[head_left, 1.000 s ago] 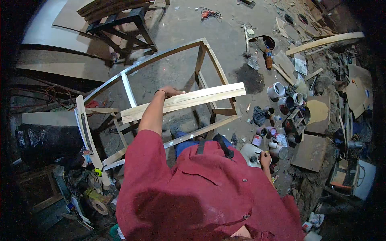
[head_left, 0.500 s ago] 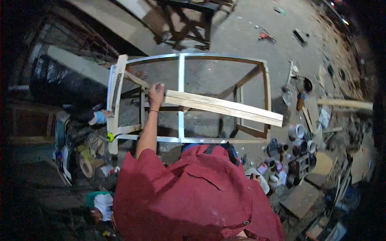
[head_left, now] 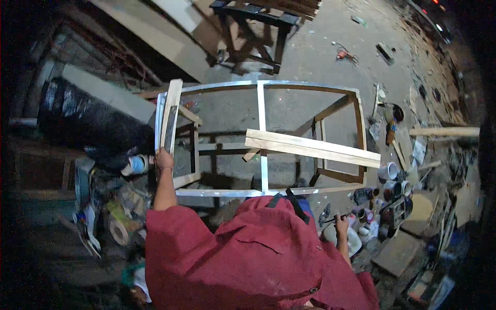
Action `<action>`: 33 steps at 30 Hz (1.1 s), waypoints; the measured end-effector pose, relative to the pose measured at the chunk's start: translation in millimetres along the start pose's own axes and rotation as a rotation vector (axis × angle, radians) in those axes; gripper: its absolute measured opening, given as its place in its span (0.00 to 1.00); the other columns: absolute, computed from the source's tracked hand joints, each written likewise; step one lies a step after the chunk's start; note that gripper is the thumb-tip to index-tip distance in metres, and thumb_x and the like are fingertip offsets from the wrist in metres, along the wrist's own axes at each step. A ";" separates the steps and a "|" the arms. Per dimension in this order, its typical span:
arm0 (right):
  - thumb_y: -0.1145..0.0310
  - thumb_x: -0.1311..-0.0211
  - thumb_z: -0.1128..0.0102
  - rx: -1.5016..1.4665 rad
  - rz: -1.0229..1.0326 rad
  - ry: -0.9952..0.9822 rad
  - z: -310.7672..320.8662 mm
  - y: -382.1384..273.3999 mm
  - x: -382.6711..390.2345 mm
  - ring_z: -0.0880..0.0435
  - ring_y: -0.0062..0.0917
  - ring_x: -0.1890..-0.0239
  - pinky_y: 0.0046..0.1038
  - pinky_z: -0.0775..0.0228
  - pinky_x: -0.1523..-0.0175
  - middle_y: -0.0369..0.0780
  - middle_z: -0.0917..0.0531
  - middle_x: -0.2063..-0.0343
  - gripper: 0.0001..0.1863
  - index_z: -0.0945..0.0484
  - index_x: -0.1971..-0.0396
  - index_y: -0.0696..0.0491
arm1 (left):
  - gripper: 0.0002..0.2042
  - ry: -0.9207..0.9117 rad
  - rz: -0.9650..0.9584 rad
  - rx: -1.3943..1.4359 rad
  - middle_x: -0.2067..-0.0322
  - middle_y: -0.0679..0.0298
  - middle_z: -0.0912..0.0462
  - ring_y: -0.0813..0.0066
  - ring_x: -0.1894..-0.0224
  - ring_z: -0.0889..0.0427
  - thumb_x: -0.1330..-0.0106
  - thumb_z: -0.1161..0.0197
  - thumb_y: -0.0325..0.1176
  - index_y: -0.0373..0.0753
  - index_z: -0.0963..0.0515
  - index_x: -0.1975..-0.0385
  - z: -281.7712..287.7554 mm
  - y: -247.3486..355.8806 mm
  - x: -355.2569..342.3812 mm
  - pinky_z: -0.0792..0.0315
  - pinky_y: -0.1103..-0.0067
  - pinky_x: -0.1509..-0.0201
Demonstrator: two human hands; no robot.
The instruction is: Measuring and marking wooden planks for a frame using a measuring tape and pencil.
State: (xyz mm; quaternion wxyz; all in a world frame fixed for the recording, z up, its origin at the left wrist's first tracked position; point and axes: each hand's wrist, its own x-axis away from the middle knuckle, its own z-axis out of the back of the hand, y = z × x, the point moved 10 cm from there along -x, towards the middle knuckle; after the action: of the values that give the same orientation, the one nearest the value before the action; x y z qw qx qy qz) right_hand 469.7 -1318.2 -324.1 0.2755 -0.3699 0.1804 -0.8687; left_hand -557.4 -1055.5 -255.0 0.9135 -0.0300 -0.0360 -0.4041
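A rectangular frame of wooden bars with white-edged top rails (head_left: pixel 262 113) stands before me. At its left end my left hand (head_left: pixel 164 158) is closed around the lower part of a wooden plank (head_left: pixel 171 111) lying along that end. Two pale wooden strips (head_left: pixel 315 148), side by side, rest slantwise across the middle bar and reach past the right end. Low on the right, my right hand (head_left: pixel 341 225) is closed on a thin dark stick (head_left: pixel 329 221); its exact kind is too small to tell. A short wood piece (head_left: pixel 251 154) pokes out beneath the strips.
Cans and pots (head_left: pixel 388 171) crowd the floor at the right, near a white jug (head_left: pixel 352 242). A dark trestle (head_left: pixel 253 31) stands beyond the frame. Left lie a black-wrapped bundle (head_left: pixel 77 111) and a tape roll (head_left: pixel 118 231). Another person (head_left: pixel 138 281) is partly visible at lower left.
My left hand has let go of the pale strips and moved left onto the plank. My right hand has come further into view with the stick. The whole view has shifted.
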 end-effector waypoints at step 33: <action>0.69 0.28 0.39 -0.593 0.511 -0.099 136.2 -220.5 -28.5 0.19 0.20 0.58 0.27 0.26 0.48 0.39 0.14 0.61 0.15 0.20 0.46 0.60 | 0.14 -0.902 -1.089 0.991 0.66 0.59 0.14 0.71 0.64 0.16 0.31 0.30 0.39 0.32 0.19 0.58 93.7 717.7 602.3 0.24 0.74 0.57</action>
State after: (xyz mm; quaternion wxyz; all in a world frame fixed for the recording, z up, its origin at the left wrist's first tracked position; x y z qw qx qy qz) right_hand 511.0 -1143.0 -135.5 0.3724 -0.4179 0.4962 -0.6637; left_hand 374.2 -1008.9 -125.9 0.3988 0.2359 -0.5767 -0.6728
